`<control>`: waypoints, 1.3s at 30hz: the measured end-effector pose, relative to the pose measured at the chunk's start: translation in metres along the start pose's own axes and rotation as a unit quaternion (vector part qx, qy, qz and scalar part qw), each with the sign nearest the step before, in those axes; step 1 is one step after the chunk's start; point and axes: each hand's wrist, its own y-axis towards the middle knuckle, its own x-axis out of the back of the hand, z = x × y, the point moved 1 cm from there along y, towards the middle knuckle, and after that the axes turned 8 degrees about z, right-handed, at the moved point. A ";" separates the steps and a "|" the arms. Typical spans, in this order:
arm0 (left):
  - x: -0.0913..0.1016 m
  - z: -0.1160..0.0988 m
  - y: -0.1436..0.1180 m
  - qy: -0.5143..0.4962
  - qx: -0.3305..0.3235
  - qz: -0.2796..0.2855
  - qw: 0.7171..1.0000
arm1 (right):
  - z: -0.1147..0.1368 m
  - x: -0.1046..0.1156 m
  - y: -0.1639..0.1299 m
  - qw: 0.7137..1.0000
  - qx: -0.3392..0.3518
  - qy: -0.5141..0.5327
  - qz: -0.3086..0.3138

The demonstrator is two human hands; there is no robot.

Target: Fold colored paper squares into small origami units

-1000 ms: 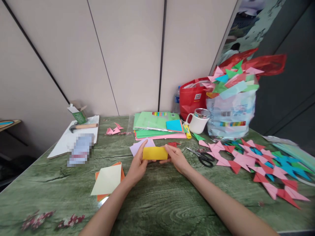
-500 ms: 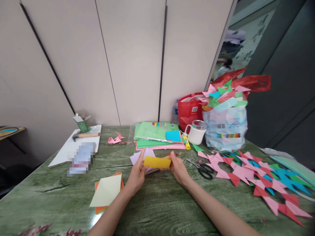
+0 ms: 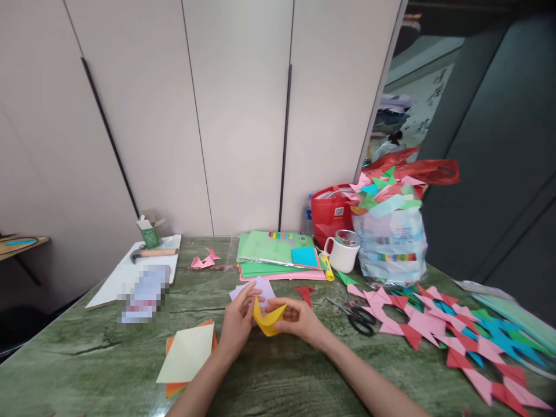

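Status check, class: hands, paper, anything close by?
Left hand and right hand both grip the yellow paper, bent mid-fold. Lilac sheet beneath; scissors just right.

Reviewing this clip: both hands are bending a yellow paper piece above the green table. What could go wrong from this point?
1. The yellow paper is curved between the left hand and right hand, held in the air; a fold made without the table's support may come out skewed.
2. The scissors lie close beside the right hand, so a sideways reach could catch them.
3. The lilac sheet just beyond the hands could get brushed or creased.
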 end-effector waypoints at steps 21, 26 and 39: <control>-0.017 -0.008 -0.016 0.346 -0.171 0.196 0.902 | -0.007 0.010 -0.003 0.940 0.058 -0.150 -0.300; -0.015 -0.007 -0.012 0.309 -0.144 0.188 0.921 | -0.007 0.007 -0.002 0.952 0.029 -0.109 -0.283; -0.013 -0.012 -0.005 0.195 -0.122 0.137 0.963 | -0.007 0.007 -0.002 0.960 -0.005 -0.010 -0.279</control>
